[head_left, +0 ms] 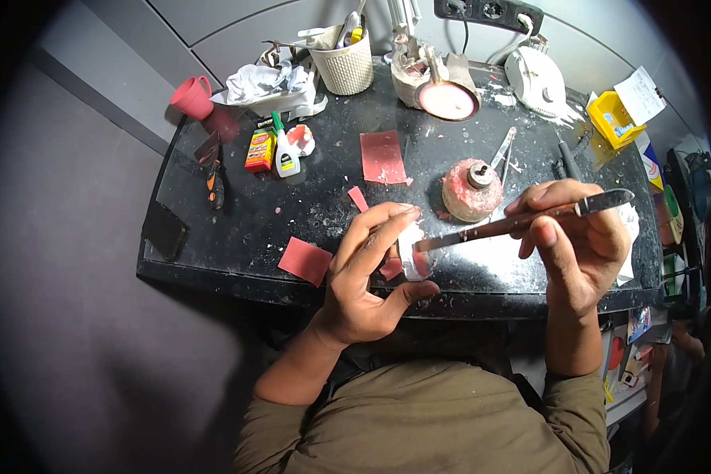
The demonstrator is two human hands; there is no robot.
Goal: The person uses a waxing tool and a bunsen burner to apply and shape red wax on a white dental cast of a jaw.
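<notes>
My left hand [359, 280] is closed around a small white plaster cast [408, 241] with pink wax [422, 265] on its right side. My fingers cover much of the cast. In my right hand [581, 249] is a wax knife [498, 227] with a brown handle, held between thumb and fingers. Its flat blade points left, and its tip is at the cast's pink part; whether it touches, I cannot tell. Beyond the knife stands a wax-smeared spirit burner [472, 193] with a metal top. Flat pink wax sheets lie at the back [382, 156] and left [305, 261].
The black worktop [245, 229] is strewn with crumbs. At its left are an orange-and-black knife [214, 183], a small box [261, 150], a glue bottle [287, 158] and a pink mug [192, 98]. Farther back stand a white tool cup [345, 67], a round pinkish dish [448, 101] and a yellow bin [615, 120].
</notes>
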